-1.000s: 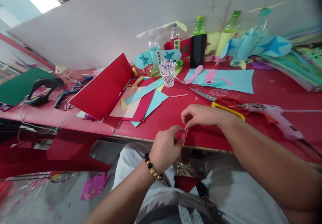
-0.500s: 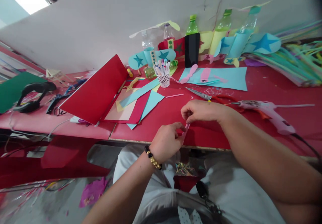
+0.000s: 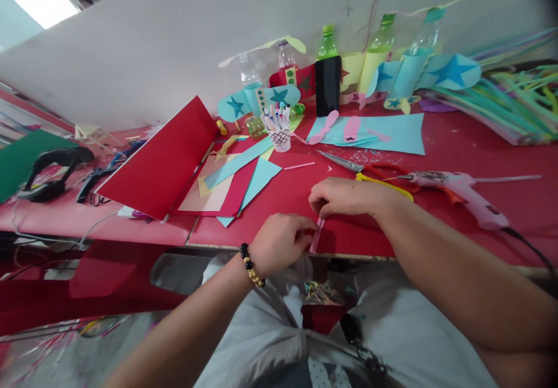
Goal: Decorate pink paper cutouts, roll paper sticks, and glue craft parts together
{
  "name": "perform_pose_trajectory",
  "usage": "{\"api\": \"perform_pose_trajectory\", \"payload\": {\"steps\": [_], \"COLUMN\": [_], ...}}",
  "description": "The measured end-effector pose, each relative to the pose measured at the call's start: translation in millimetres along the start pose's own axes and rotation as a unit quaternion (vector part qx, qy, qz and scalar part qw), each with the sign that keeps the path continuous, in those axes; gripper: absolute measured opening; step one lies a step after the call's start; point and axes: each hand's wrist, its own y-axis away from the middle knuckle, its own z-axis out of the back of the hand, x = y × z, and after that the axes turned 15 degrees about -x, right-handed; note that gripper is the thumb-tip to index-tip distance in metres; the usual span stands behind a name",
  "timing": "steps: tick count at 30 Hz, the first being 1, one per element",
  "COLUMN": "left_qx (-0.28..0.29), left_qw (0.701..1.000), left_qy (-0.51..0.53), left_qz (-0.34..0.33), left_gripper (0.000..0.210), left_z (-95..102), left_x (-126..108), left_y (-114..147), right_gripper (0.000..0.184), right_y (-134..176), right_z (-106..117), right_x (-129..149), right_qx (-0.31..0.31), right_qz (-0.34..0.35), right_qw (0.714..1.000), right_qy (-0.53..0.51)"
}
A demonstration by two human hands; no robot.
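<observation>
A narrow pink paper strip (image 3: 317, 238) lies at the table's front edge, between my two hands. My left hand (image 3: 285, 239), with a black and gold bead bracelet at the wrist, has its fingers closed on the strip's left side. From the far end my right hand (image 3: 337, 197) bends over the strip, thumb and fingertips pinched on it; part of this grip is hidden. Beyond my right hand are large scissors (image 3: 344, 161) with red handles and a yellow-handled tool (image 3: 383, 184). A pink glue gun (image 3: 466, 193) rests to the right.
A white cup of markers (image 3: 279, 138) stands behind my hands. Cut coloured paper (image 3: 261, 181) and an upright red folder (image 3: 161, 161) are to the left. Decorated bottles (image 3: 412, 71) and a black phone (image 3: 328, 85) line the wall. Blue paper (image 3: 403, 132) carries pink cutouts.
My left hand has shifted slightly left and more of the pink strip shows. My right hand stays at its far end. The whole view has moved a little.
</observation>
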Motion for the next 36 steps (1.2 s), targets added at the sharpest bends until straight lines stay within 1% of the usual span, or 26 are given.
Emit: {"api": "perform_pose_trajectory", "payload": {"steps": [2, 4, 5, 7, 11, 14, 16, 17, 18, 19, 20, 21, 22, 24, 26, 28, 29, 30, 32, 34, 36], "left_qx": [-0.011, -0.027, -0.034, -0.039, -0.033, -0.049, -0.066, -0.072, -0.076, -0.078, -0.077, -0.074, -0.07, -0.065, -0.065, -0.071, -0.076, -0.085, -0.106, -0.124, -0.13], "left_qw": [0.996, 0.985, 0.978, 0.968, 0.964, 0.964, 0.964, 0.964, 0.964, 0.964, 0.965, 0.965, 0.965, 0.962, 0.958, 0.958, 0.959, 0.96, 0.961, 0.962, 0.964], "left_qy": [0.037, 0.068, 0.079, 0.089, 0.079, 0.068, 0.065, 0.063, 0.061, 0.059, 0.056, 0.054, 0.053, 0.057, 0.059, 0.052, 0.046, 0.039, 0.023, 0.006, -0.002], "left_qz": [-0.077, -0.156, -0.188, -0.231, -0.251, -0.252, -0.251, -0.25, -0.248, -0.247, -0.245, -0.246, -0.248, -0.26, -0.272, -0.272, -0.269, -0.265, -0.255, -0.242, -0.231], "left_gripper": [0.018, 0.018, 0.019, 0.02, 0.024, 0.025, 0.024, 0.024, 0.024, 0.024, 0.025, 0.025, 0.026, 0.028, 0.03, 0.03, 0.03, 0.03, 0.03, 0.03, 0.03], "left_z": [-1.3, -3.5, -4.6, -6.8, -10.2, -13.0, -14.8, -15.3, -15.5, -15.3, -14.9, -14.2, -13.5, -12.6, -12.9, -15.0, -16.7, -18.6, -22.8, -26.5, -28.8], "left_x": [13, 24, 28, 33, 34, 31, 29, 29, 28, 28, 28, 29, 30, 32, 35, 36, 35, 35, 32, 28, 25], "left_y": [-2, -3, -4, -4, -1, 2, 3, 4, 4, 4, 5, 5, 5, 5, 5, 5, 5, 5, 5, 6, 7], "right_gripper": [0.004, 0.006, 0.006, 0.007, 0.006, 0.008, 0.013, 0.015, 0.017, 0.018, 0.019, 0.02, 0.021, 0.021, 0.022, 0.025, 0.029, 0.033, 0.041, 0.044, 0.04], "right_y": [0, -1, -1, -1, -2, -4, -4, -2, 1, 8, 17, 29, 44, 81, 122, 160, 175, 186, 199, 201, 198], "right_z": [0, 0, 0, 0, -3, -3, 2, 5, 9, 13, 16, 19, 20, 17, 11, 2, -1, -4, -7, -4, 2], "right_x": [0, 0, 1, 0, -3, -6, -5, -3, -1, 3, 6, 9, 11, 8, -2, -18, -27, -35, -49, -59, -65], "right_qx": [-0.003, -0.009, -0.013, -0.02, -0.032, -0.056, -0.093, -0.127, -0.173, -0.23, -0.294, -0.362, -0.425, -0.543, -0.625, -0.639, -0.627, -0.599, -0.534, -0.477, -0.439], "right_qz": [0.004, 0.009, 0.009, 0.006, 0.003, 0.009, -0.005, -0.02, -0.038, -0.059, -0.082, -0.102, -0.136, -0.218, -0.272, -0.319, -0.349, -0.378, -0.423, -0.447, -0.463], "right_qw": [1.0, 1.0, 1.0, 0.999, 0.999, 0.998, 0.995, 0.991, 0.983, 0.969, 0.949, 0.922, 0.891, 0.808, 0.731, 0.696, 0.691, 0.701, 0.729, 0.751, 0.763], "right_qy": [-0.009, -0.016, -0.018, -0.025, -0.037, -0.031, -0.032, -0.04, -0.052, -0.065, -0.082, -0.09, -0.088, -0.067, -0.011, 0.073, 0.09, 0.086, 0.071, 0.096, 0.103]}}
